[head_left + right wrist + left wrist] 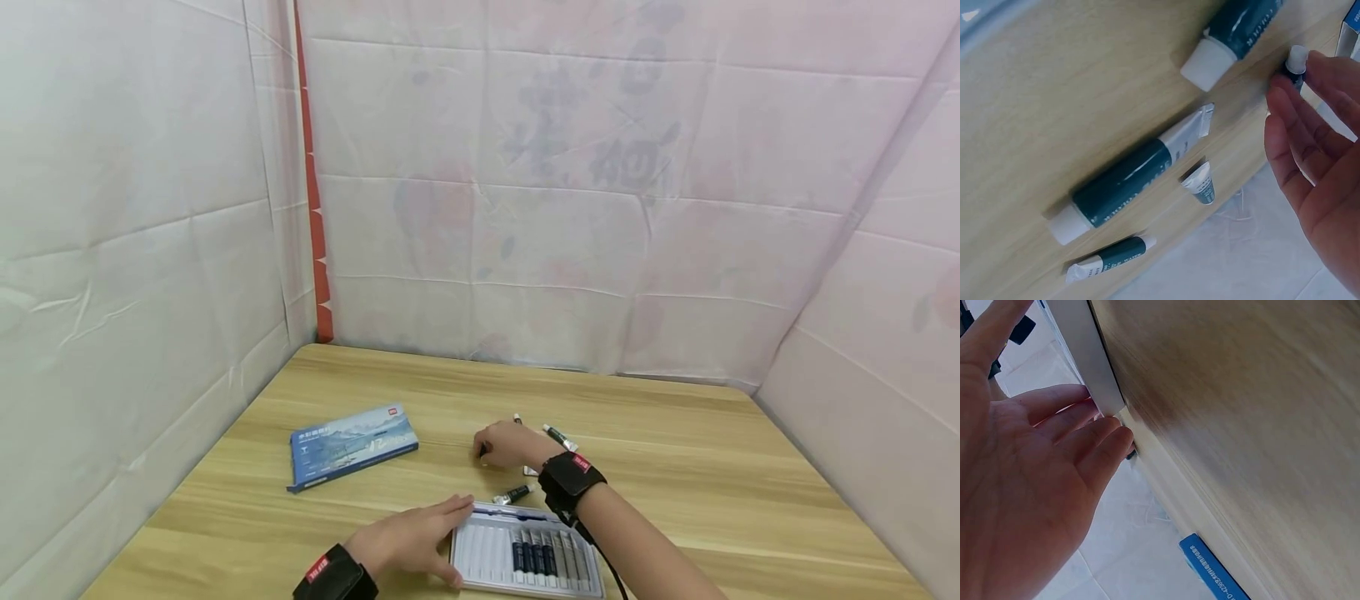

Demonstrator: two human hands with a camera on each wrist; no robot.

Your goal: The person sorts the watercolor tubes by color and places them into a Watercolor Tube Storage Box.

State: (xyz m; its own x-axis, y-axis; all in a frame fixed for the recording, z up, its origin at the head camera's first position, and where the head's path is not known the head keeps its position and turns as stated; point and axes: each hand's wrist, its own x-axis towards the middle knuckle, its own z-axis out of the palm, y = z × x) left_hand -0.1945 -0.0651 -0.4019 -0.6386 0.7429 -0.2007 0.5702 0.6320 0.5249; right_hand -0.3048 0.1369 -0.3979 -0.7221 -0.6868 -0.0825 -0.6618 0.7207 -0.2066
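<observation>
My right hand (512, 443) is over the middle of the table and pinches a small paint tube (1296, 61) by its white-capped end, between thumb and fingers. Several loose paint tubes lie around that hand, among them a dark green one (1125, 182) and a smaller one (1116, 256) in the right wrist view. Along the left edge of a white plastic tray (480, 546) rests my left hand (408, 537), thumb near the front corner and fingers extended at the back corner. Dark-labelled tubes (540, 557) fill the tray's right-hand slots; its left slots are bare.
A blue cardboard box (352, 446) with a landscape picture lies at the left of the wooden table (660, 450). One loose tube (513, 495) sits just behind the tray. White sheets (555, 208) hang round the table's back and sides.
</observation>
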